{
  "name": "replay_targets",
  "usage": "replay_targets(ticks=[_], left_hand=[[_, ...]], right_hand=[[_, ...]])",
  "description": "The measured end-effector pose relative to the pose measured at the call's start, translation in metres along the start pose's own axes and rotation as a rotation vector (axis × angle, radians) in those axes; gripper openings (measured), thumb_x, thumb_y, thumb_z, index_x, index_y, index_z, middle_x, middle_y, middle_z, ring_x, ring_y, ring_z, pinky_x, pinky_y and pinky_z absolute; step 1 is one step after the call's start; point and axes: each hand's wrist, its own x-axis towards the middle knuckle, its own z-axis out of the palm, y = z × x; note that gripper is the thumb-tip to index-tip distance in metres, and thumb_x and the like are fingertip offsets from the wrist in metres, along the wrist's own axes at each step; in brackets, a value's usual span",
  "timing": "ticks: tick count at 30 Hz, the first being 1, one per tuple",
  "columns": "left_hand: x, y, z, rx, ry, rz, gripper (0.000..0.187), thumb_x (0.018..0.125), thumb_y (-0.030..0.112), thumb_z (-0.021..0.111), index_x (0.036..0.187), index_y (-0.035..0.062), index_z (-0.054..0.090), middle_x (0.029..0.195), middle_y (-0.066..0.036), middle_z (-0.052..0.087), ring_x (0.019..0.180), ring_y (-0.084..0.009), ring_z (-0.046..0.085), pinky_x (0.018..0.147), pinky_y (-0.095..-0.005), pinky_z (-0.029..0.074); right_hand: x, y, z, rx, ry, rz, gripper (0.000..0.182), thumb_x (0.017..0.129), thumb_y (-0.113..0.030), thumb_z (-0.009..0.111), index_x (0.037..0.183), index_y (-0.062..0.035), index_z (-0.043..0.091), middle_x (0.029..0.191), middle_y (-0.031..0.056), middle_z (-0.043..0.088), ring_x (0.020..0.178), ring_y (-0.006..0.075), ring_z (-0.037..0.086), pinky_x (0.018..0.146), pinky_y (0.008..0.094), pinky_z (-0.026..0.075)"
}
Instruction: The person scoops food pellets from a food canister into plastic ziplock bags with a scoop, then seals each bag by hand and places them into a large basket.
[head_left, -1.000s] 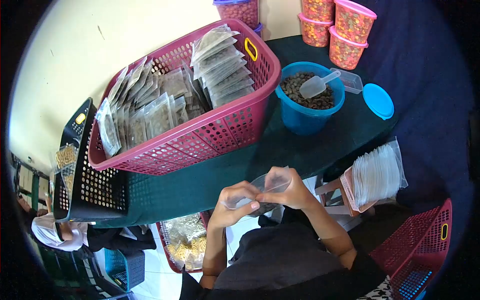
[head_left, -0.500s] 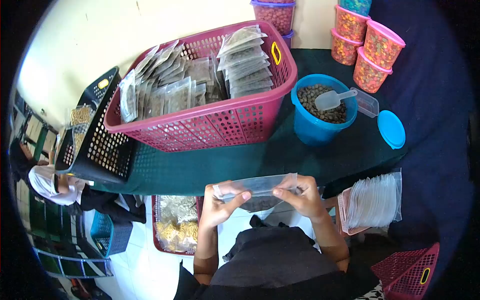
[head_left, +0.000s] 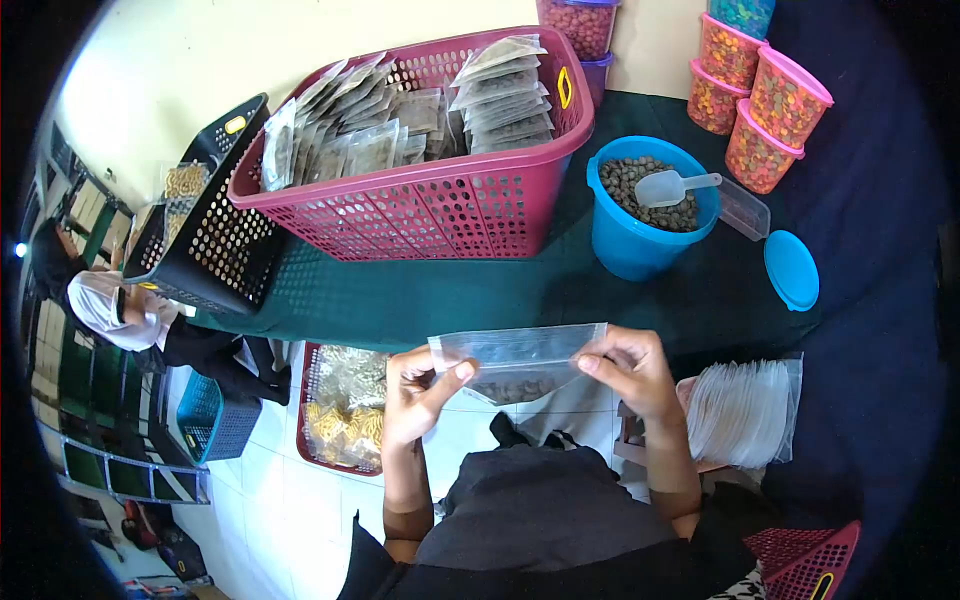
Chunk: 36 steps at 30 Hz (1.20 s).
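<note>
A clear plastic bag (head_left: 520,362) with dark brown pieces at its bottom is stretched between my two hands, over the front edge of the table. My left hand (head_left: 425,392) pinches its left side with thumb and fingers. The right side is pinched by my right hand (head_left: 630,370). Beyond my right hand stands a blue bucket (head_left: 640,235) of brown pieces, with a clear scoop (head_left: 672,189) lying on top. A pink basket (head_left: 420,215) holds several filled, flat bags (head_left: 505,95).
Empty bags (head_left: 745,412) stand in a holder at the right. A blue lid (head_left: 791,270) and lidded tubs (head_left: 790,95) are at the right back. A black basket (head_left: 225,240) is at the left, and a person (head_left: 130,310) is farther left. A red crate (head_left: 345,410) sits below.
Both hands have spread slightly apart with the bag, and the brown pieces in it show more. The whole view has shifted a little.
</note>
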Motion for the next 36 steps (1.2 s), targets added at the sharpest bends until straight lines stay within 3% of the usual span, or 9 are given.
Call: replay_targets(ticks=[3,7,11,13,15,20,32,34,36], left_hand=[[-0.005,-0.002,0.014,0.068,0.010,0.012,0.006,0.074,0.004,0.061,0.074,-0.0011,0.064,0.071,-0.005,0.060,0.064,-0.0080,0.050,0.057,-0.0224,0.038],[-0.007,-0.002,0.028,0.120,0.030,0.042,0.006,0.073,0.004,0.062,0.074,-0.0008,0.064,0.070,-0.007,0.061,0.063,-0.0104,0.052,0.059,-0.0235,0.039],[-0.007,0.002,0.035,0.305,-0.104,0.072,0.005,0.070,0.004,0.064,0.073,-0.0003,0.064,0.067,-0.010,0.061,0.061,-0.0151,0.057,0.068,-0.0292,0.044],[-0.004,-0.001,0.040,0.369,-0.214,0.154,0.007,0.068,0.004,0.066,0.073,0.0001,0.064,0.066,-0.011,0.061,0.059,-0.0175,0.058,0.081,-0.0347,0.044],[-0.003,-0.002,0.043,0.340,-0.239,0.158,0.007,0.068,0.004,0.066,0.073,0.0003,0.063,0.066,-0.011,0.061,0.058,-0.0169,0.058,0.075,-0.0326,0.045],[-0.009,-0.002,0.041,0.263,-0.234,0.006,0.008,0.068,0.005,0.066,0.074,0.0006,0.063,0.063,-0.008,0.059,0.053,-0.0109,0.051,0.049,-0.0242,0.036],[-0.001,-0.005,-0.003,0.122,0.007,-0.058,0.007,0.074,0.004,0.062,0.071,-0.0016,0.063,0.063,-0.006,0.059,0.057,-0.0075,0.050,0.051,-0.0214,0.036],[0.001,-0.007,-0.011,0.102,-0.004,-0.027,0.011,0.077,0.005,0.059,0.071,-0.0029,0.063,0.065,-0.007,0.060,0.059,-0.0085,0.052,0.053,-0.0213,0.037],[0.003,-0.007,-0.016,0.001,0.028,-0.039,0.013,0.079,0.005,0.057,0.070,-0.0035,0.062,0.067,-0.007,0.060,0.061,-0.0098,0.054,0.056,-0.0215,0.040]], right_hand=[[0.007,-0.013,-0.014,-0.019,-0.027,0.005,0.052,0.064,-0.007,0.072,0.106,-0.0008,0.041,0.091,0.0118,0.058,0.094,0.0184,0.054,0.084,0.0324,0.040],[0.004,-0.021,0.006,-0.255,0.246,-0.358,0.062,0.055,-0.012,0.077,0.105,-0.0018,0.043,0.097,0.0106,0.057,0.104,0.0206,0.047,0.090,0.0347,0.033],[0.007,-0.059,0.001,-0.872,-0.109,-0.391,0.052,0.054,-0.019,0.076,0.098,-0.0059,0.053,0.092,0.0047,0.060,0.095,0.0200,0.053,0.090,0.0376,0.029],[0.011,-0.060,0.004,-0.892,-0.326,-0.289,0.041,0.062,-0.020,0.071,0.098,-0.0112,0.054,0.085,0.0001,0.060,0.087,0.0174,0.054,0.087,0.0377,0.030],[0.015,-0.053,0.009,-0.792,-0.478,-0.253,0.033,0.067,-0.017,0.066,0.097,-0.0110,0.052,0.073,0.0008,0.059,0.074,0.0210,0.056,0.074,0.0356,0.037],[0.015,-0.047,0.020,-0.748,-0.486,-0.113,0.030,0.069,-0.014,0.063,0.096,-0.0087,0.049,0.070,0.0060,0.058,0.067,0.0256,0.056,0.062,0.0350,0.041],[0.025,-0.029,0.020,-0.735,-0.498,-0.035,0.031,0.072,-0.002,0.057,0.097,-0.0027,0.038,0.074,0.0151,0.057,0.073,0.0314,0.058,0.065,0.0384,0.044],[0.028,-0.031,0.017,-0.705,-0.502,0.036,0.029,0.073,0.000,0.055,0.096,-0.0021,0.038,0.072,0.0145,0.057,0.072,0.0288,0.059,0.065,0.0378,0.045],[0.032,-0.024,0.009,-0.671,-0.479,-0.009,0.035,0.070,-0.002,0.063,0.096,-0.0012,0.040,0.068,0.0084,0.058,0.066,0.0186,0.060,0.062,0.0263,0.045]])
